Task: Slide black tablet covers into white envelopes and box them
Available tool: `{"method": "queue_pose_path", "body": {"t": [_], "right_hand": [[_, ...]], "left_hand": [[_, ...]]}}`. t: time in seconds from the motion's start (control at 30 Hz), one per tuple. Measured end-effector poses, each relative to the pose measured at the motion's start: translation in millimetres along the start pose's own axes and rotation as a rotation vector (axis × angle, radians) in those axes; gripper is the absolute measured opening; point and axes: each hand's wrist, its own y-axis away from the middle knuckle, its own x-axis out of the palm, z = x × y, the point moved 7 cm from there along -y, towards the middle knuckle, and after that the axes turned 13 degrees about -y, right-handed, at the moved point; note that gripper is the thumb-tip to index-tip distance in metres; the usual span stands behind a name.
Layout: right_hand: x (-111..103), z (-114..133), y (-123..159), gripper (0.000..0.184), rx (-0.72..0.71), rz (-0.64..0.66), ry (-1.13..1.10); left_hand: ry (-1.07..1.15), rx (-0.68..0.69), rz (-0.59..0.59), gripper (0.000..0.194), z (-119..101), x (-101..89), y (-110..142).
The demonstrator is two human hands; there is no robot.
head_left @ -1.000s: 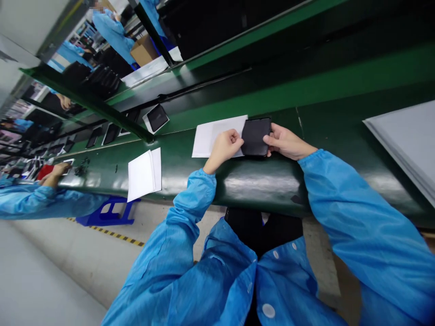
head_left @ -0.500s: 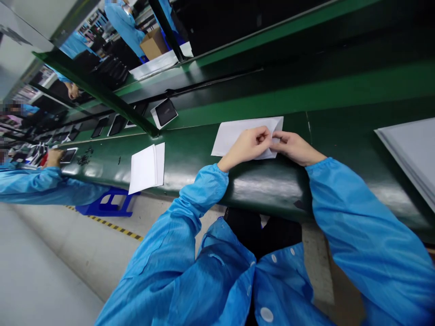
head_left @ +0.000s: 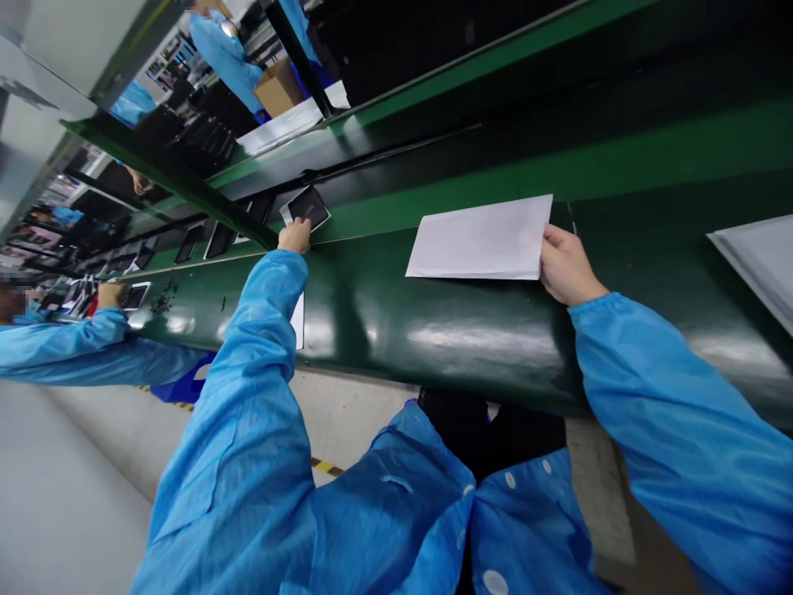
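My right hand (head_left: 565,264) grips the right edge of a flat white paper sleeve (head_left: 480,238) lying on the green conveyor belt (head_left: 446,322). The dark phone held earlier does not show; it may be inside the sleeve, but I cannot tell. My left hand (head_left: 295,236) is stretched far out, its fingertips at the lower edge of a dark phone (head_left: 308,207) that rests on a white sheet. Whether that hand grips the phone is unclear.
More dark phones (head_left: 204,241) line the belt's far side. A co-worker's hand (head_left: 110,295) rests by a phone (head_left: 135,296), near small black bits (head_left: 163,299). A grey-white tray (head_left: 759,264) sits at right. Beyond stand blue-clad people and a cardboard box (head_left: 278,88).
The dark phone and my hands' fold in the white paper are gone from view; the sleeve now lies flat. My left hand has moved far left to another phone, its sleeve covering the white paper stack.
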Motion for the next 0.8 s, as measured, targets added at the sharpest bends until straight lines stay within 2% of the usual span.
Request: {"method": "queue_pose_path", "body": {"t": [0.2,0.3,0.43,0.67,0.8], "right_hand": [[-3.3,5.6,-1.0,0.052,0.007,-0.037,-0.021],[-7.8,6.3,-3.1,0.051,-0.007,-0.071,-0.016],[-9.7,5.4,-4.4,0.051,-0.005,-0.083,0.0],[-9.9,4.3,-3.6,0.051,0.009,-0.094,-0.054],[-7.9,7.8,-3.8,0.053,-0.025,-0.076,-0.034]], "left_hand": [[-0.045,0.038,0.039,0.058,-5.3,4.6,-24.1],[-0.064,0.064,0.032,0.048,-7.9,2.9,-37.0],[-0.084,0.102,-0.005,0.049,-11.5,1.2,-46.1],[-0.076,0.06,-0.006,0.049,-12.5,2.0,-42.1],[0.033,-0.006,-0.102,0.05,-14.9,-19.0,-22.0]]}}
